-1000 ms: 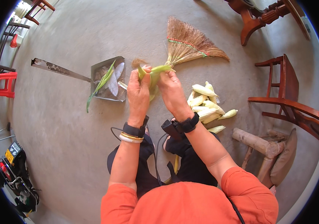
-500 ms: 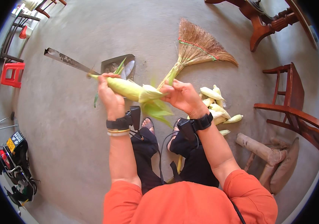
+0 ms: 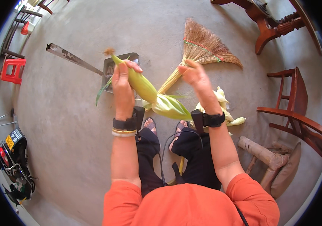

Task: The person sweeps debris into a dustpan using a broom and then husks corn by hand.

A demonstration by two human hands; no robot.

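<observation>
Watching from afar, I see the right hand [image 3: 198, 78] has just come off the husk [image 3: 172, 108] and hangs loose, while the left hand [image 3: 122, 84] grips the corn [image 3: 143, 83] midair near the dustpan [image 3: 135, 56], so peeling looks only partway done lol.

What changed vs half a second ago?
Right hand's grip let go of the husk and moved up and rightward in the picture, now open. Left hand's grip still holds the corn ear, its silk end swung upward. Broom, dustpan and corn pile: unmoved.
</observation>
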